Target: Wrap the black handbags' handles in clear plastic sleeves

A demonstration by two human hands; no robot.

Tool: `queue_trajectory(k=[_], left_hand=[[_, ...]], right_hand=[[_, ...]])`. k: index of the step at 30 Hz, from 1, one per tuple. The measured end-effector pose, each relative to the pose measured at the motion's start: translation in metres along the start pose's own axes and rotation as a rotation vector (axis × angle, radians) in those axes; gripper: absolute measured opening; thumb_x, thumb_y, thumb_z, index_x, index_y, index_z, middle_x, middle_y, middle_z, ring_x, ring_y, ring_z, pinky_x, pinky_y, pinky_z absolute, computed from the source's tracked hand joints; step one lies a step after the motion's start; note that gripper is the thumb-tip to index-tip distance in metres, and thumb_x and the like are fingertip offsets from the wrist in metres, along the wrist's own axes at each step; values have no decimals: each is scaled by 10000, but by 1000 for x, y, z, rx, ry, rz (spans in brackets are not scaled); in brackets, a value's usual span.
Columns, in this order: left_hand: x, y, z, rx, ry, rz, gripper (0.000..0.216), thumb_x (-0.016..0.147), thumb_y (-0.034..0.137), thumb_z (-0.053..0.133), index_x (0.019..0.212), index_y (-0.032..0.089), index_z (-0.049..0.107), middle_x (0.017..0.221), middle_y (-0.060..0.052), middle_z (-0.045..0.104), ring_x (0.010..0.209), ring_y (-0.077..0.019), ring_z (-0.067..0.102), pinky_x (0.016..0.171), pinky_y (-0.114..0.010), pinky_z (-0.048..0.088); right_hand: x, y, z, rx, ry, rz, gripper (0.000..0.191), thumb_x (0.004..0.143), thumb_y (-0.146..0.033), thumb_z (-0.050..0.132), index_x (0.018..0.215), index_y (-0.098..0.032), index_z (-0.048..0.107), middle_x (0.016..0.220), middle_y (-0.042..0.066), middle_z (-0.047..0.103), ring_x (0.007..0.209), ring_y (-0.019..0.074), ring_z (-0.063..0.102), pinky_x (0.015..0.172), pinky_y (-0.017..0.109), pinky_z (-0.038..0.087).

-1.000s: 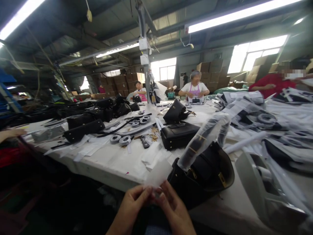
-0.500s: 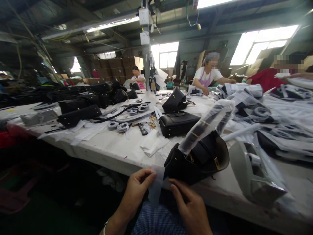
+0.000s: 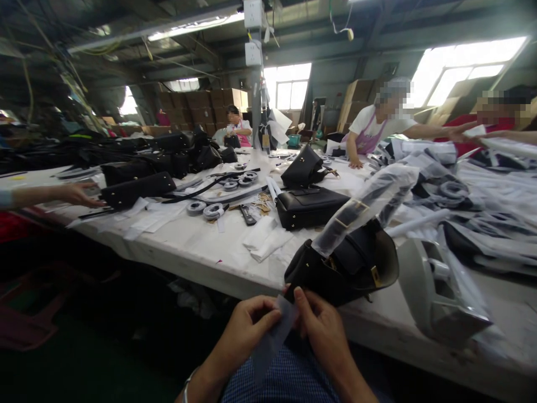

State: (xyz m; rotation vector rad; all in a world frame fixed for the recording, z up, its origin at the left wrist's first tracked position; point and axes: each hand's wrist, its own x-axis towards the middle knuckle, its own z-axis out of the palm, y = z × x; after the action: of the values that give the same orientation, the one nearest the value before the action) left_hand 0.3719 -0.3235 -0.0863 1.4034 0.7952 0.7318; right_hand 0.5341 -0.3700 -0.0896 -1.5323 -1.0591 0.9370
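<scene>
Both of my hands are low in the view, above my blue checked lap. My left hand [image 3: 247,330] and my right hand [image 3: 321,327] each pinch an edge of a thin translucent plastic sheet [image 3: 272,338] that hangs between them. Just beyond my right hand a black handbag [image 3: 335,271] lies on the edge of the white table [image 3: 201,252]. A plastic-wrapped strap [image 3: 369,204] sticks up out of it.
More black bags [image 3: 308,207], rolls of tape [image 3: 213,211], straps and white wrapping lie over the table. A grey tape dispenser [image 3: 436,291] stands to the right. Another person's hand [image 3: 78,194] reaches in at the left; three people work at the far side.
The view has tilted down. My hands drew the plastic sheet down from the table's edge towards my lap, and the two hands came closer. A co-worker's hand has appeared at the left.
</scene>
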Motion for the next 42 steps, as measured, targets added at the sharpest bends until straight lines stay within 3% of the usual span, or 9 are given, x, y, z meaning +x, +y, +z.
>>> queue_trajectory(k=[4, 9, 12, 19, 22, 30, 33, 38, 42], left_hand=[[-14, 3, -5, 16, 124, 22, 215, 841, 358, 684, 856, 147, 720, 1107, -103, 697, 1017, -250, 635, 866, -279, 479], [-29, -5, -19, -144, 236, -101, 303, 801, 388, 736, 978, 151, 675, 868, -79, 753, 809, -219, 695, 736, -263, 519], [-37, -11, -26, -163, 262, -150, 388, 755, 375, 783, 1047, 138, 686, 883, -97, 764, 824, -238, 711, 729, -266, 532], [-52, -29, -35, -38, 331, -179, 294, 696, 376, 827, 798, 124, 714, 771, -78, 751, 694, -183, 685, 632, -217, 500], [-56, -33, -36, -28, 371, -190, 301, 668, 382, 843, 740, 127, 700, 698, -55, 729, 636, -162, 656, 588, -205, 475], [-57, -21, -30, -16, 294, -152, 359, 867, 465, 627, 829, 137, 767, 816, -74, 748, 757, -205, 652, 684, -250, 475], [-54, -24, -29, 3, 297, -159, 330, 834, 455, 673, 833, 142, 778, 822, -77, 753, 752, -209, 652, 672, -250, 467], [-54, -33, -28, -67, 358, -192, 323, 687, 425, 818, 654, 125, 702, 607, -40, 689, 547, -139, 580, 523, -206, 397], [-57, -33, -25, -128, 352, -198, 328, 629, 398, 862, 643, 127, 677, 610, -32, 688, 549, -137, 585, 532, -205, 417]], right_hand=[[11, -5, 3, -4, -48, 28, 478, 834, -607, 578, 739, -155, 698, 523, -9, 574, 508, 134, 525, 488, 230, 357], [12, -8, -3, -74, -113, 8, 449, 817, -589, 610, 755, -153, 699, 602, 16, 639, 623, 172, 595, 579, 247, 402], [10, -9, -6, -81, -104, 8, 442, 811, -587, 621, 755, -157, 706, 629, 22, 660, 654, 180, 605, 611, 253, 413], [7, -8, 1, 97, -21, -6, 396, 806, -541, 666, 969, -189, 747, 649, 2, 669, 643, 155, 585, 632, 243, 447], [5, -10, 7, 189, 27, -10, 364, 801, -512, 687, 962, -192, 751, 678, 5, 682, 640, 144, 581, 636, 240, 460], [6, -7, 12, 221, 41, -12, 371, 801, -490, 696, 976, -169, 757, 726, 35, 704, 646, 164, 600, 627, 267, 483], [6, -5, 13, 230, 51, -4, 392, 784, -494, 712, 982, -159, 757, 756, 56, 717, 648, 175, 609, 621, 278, 495], [5, -6, 14, 251, 45, 15, 379, 788, -485, 717, 996, -170, 753, 783, 52, 724, 648, 158, 610, 626, 263, 493], [5, -7, 14, 282, 40, 17, 367, 796, -486, 711, 994, -180, 749, 797, 39, 724, 640, 142, 599, 618, 247, 481]])
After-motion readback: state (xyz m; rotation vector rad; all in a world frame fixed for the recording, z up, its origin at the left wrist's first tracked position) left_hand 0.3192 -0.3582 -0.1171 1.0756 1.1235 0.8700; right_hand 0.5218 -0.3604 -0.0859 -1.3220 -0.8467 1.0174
